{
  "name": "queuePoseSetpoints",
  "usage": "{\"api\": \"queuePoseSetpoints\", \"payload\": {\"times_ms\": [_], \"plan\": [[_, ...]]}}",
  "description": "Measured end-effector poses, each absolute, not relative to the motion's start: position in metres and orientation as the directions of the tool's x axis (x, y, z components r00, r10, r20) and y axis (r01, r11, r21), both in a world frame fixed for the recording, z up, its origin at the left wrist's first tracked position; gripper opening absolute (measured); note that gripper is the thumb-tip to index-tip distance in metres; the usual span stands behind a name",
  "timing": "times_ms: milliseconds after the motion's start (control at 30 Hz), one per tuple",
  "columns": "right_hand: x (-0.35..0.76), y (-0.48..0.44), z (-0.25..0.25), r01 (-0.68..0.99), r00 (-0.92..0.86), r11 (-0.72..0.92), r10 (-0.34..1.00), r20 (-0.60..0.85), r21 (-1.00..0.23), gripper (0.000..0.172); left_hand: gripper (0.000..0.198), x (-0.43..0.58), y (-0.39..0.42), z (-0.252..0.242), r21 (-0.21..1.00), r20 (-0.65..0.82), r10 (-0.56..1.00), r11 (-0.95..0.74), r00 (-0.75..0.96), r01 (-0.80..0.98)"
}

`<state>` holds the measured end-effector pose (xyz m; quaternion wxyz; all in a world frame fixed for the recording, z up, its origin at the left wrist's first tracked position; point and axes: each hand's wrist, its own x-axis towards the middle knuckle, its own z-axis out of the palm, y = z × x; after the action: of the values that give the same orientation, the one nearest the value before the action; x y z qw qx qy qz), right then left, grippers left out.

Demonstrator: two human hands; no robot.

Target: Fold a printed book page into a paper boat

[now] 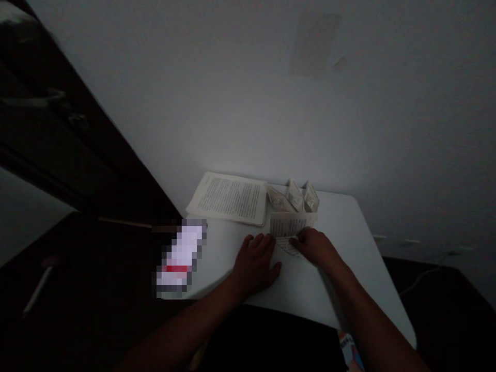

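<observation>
A printed sheet of paper (pixel 289 223), partly folded, lies on the white table in front of me. Its lower part is turned into a slanted flap that narrows toward me. My left hand (pixel 256 264) rests palm down with its fingers stretched out, the fingertips at the sheet's left edge. At the sheet's right side, the fingers of my right hand (pixel 314 246) are pinched together on the flap. Just behind the sheet stand three folded paper shapes, a left one (pixel 279 200), a middle one (pixel 295 197) and a right one (pixel 311 198), with pointed tops.
A stack of printed pages (pixel 230 199) lies at the table's back left, by the wall (pixel 232 103). A blurred-out phone-like object (pixel 182 256) with a lit screen is at the left edge of the white table (pixel 349 222). A dark door (pixel 77 119) stands farther left.
</observation>
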<state>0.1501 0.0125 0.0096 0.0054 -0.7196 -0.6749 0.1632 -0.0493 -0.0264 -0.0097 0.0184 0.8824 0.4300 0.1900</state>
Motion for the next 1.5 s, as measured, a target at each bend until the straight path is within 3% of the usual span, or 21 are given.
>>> {"api": "queuePoseSetpoints", "payload": {"times_ms": [733,933,1500], "plan": [[0.149,0.012,0.014,0.974,0.006,-0.057,0.973,-0.229,-0.218,0.03,0.045,-0.047,-0.028,-0.003,0.201,0.255,0.73,-0.682,0.634,0.704],[0.148,0.011,0.014,0.979,-0.004,-0.042,0.974,-0.225,-0.198,0.032,0.054,-0.038,-0.023,-0.003,0.236,0.259,0.714,-0.7,0.65,0.674],[0.149,0.014,0.016,0.975,-0.004,-0.051,0.969,-0.249,-0.215,0.032,0.042,-0.045,-0.028,-0.007,0.24,0.265,0.687,-0.727,0.677,0.643]]}}
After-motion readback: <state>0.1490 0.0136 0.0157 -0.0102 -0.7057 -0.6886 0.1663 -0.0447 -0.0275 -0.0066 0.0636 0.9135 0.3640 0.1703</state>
